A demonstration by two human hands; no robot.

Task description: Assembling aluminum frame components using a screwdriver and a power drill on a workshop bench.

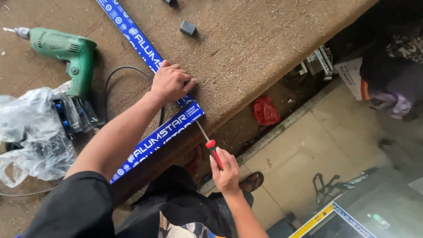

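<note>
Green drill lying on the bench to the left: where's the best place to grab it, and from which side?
Take the green drill by its pistol handle, the part pointing toward the bench's near edge, probably coming in from the near side. It lies on its side with the bit pointing left. Mind the black cable curling off beside the handle and the crumpled plastic bag close to it. Both hands are busy elsewhere.

Red-handled screwdriver (210, 149), tip at blue-wrapped frame corner (190, 111)

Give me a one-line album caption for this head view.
Left hand steadies blue-wrapped frame corner on workbench; right hand drives red-handled screwdriver.
</note>
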